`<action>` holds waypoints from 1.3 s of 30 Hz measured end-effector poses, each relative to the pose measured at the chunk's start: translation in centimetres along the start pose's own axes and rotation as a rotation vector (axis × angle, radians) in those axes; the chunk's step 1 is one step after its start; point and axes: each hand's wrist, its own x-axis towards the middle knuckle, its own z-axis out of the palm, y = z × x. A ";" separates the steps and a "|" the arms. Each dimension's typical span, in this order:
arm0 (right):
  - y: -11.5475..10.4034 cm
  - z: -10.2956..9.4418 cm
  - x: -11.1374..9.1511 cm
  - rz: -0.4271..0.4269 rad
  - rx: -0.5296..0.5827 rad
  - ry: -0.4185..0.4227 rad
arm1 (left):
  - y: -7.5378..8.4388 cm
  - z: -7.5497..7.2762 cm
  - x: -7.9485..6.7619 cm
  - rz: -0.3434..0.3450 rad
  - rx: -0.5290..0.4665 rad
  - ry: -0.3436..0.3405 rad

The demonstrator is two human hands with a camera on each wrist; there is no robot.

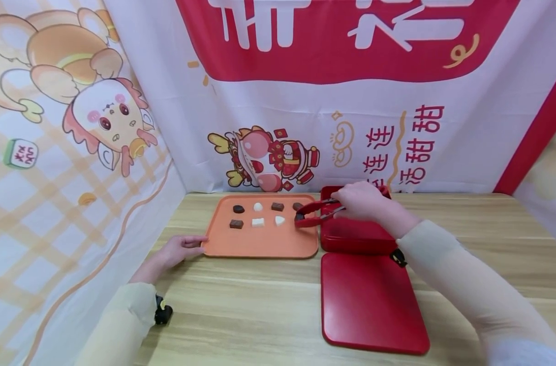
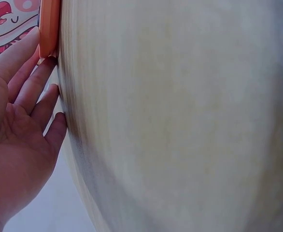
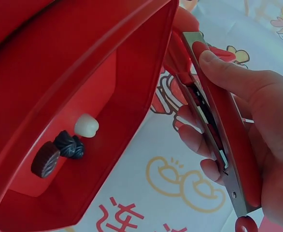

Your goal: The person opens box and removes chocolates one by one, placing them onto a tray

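Observation:
My right hand (image 1: 362, 202) grips red-handled tongs (image 3: 228, 130). Their red tips reach over the right side of the orange tray (image 1: 259, 246), around a dark chocolate (image 1: 299, 217); whether they squeeze it is unclear. Other chocolates stand on the tray in two rows, among them a dark round one (image 1: 239, 209), a brown block (image 1: 236, 223) and a white block (image 1: 257, 222). Fairly straight fingers of my left hand (image 1: 182, 250) touch the tray's front left corner. Below my right hand sits a red box (image 1: 358, 243) with a white chocolate (image 3: 86, 125) and several dark ones inside.
A flat red lid (image 1: 371, 305) lies on the wooden table (image 1: 241, 305) in front of the box. The box stands close against the tray's right edge. Printed cloth (image 1: 278, 101) hangs behind the table and along its left side.

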 end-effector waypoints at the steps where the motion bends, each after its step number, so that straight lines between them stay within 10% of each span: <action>1: -0.1 -0.1 0.1 0.004 0.000 -0.005 | 0.0 0.0 0.1 -0.004 -0.004 0.003; 24: 0.3 0.3 0.7 0.025 -0.012 -0.032 | 0.5 0.1 0.2 0.019 0.000 0.002; 39: 2.1 -1.0 -3.8 0.043 0.158 0.094 | 0.1 0.2 -0.1 0.020 0.014 0.021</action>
